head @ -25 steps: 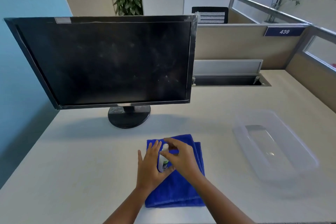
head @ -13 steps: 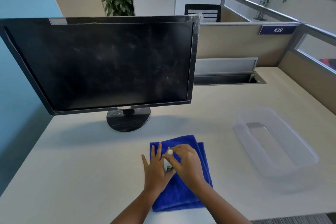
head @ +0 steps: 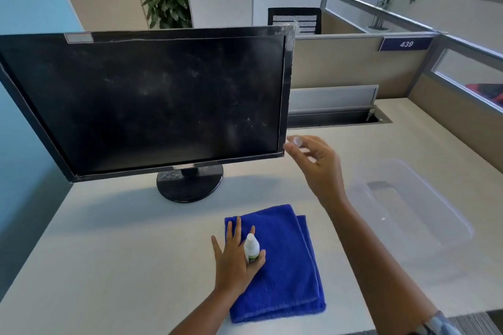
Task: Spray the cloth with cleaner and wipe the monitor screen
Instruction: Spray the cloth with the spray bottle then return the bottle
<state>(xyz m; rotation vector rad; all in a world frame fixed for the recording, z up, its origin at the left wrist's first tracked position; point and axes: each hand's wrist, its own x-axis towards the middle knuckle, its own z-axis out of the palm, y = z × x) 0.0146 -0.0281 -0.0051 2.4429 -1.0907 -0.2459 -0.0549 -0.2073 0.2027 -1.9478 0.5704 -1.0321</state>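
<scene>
A folded blue cloth point(head: 288, 266) lies on the desk in front of me. My left hand point(head: 234, 258) rests on its left part and holds a small white cleaner bottle point(head: 251, 247) upright, its nozzle bare. My right hand point(head: 315, 163) is raised over the desk, right of the monitor's lower corner, pinching the bottle's small clear cap point(head: 294, 141) in its fingertips. The black monitor point(head: 152, 100) stands at the back left, its dark screen smeared and dusty.
A clear plastic bin point(head: 408, 209) sits on the desk to the right. The monitor's round base point(head: 189, 185) stands behind the cloth. A cable slot point(head: 334, 117) and low partition walls run along the back and right of the desk.
My right hand has pulled the cap off the bottle and lifted up and to the right, away from the cloth. My left hand stays on the cloth with the bottle.
</scene>
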